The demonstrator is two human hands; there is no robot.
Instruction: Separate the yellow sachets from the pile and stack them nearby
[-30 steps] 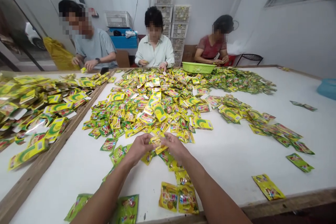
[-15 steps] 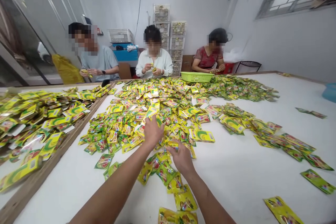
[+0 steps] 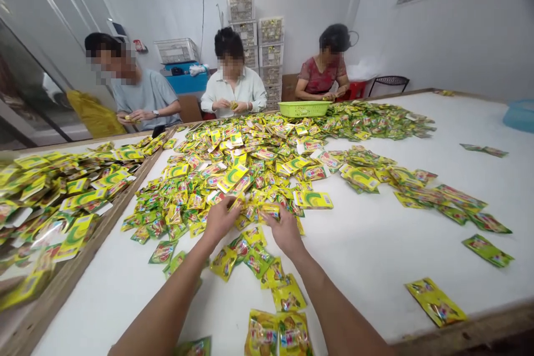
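My left hand (image 3: 222, 218) is at the near side of a big pile of small packets (image 3: 187, 194), its thumb and fingers closed on a small yellow sachet (image 3: 237, 203). To its right, my right hand (image 3: 287, 229) grips another shiny yellow packet (image 3: 270, 210) between thumb and fingers. Just beyond the hands, a yellow-and-green flat box (image 3: 232, 178) lies on the pile, and a similar carton (image 3: 312, 200) rests to the right. Between my forearms, loose green and yellow sachets (image 3: 288, 295) trail down the white tabletop (image 3: 354, 256).
A wooden strip (image 3: 104, 222) divides off a heap of yellow boxes (image 3: 79, 200) on the left. Across the table sit three people handling small items, near a green basket (image 3: 303, 109). Stacked white crates (image 3: 271, 58) stand behind. A blue basin (image 3: 519, 117) is at far right.
My left hand has come back from the box on the pile and now pinches a yellow sachet. My right hand now shows a packet in its fingers. The camera view has shifted slightly.
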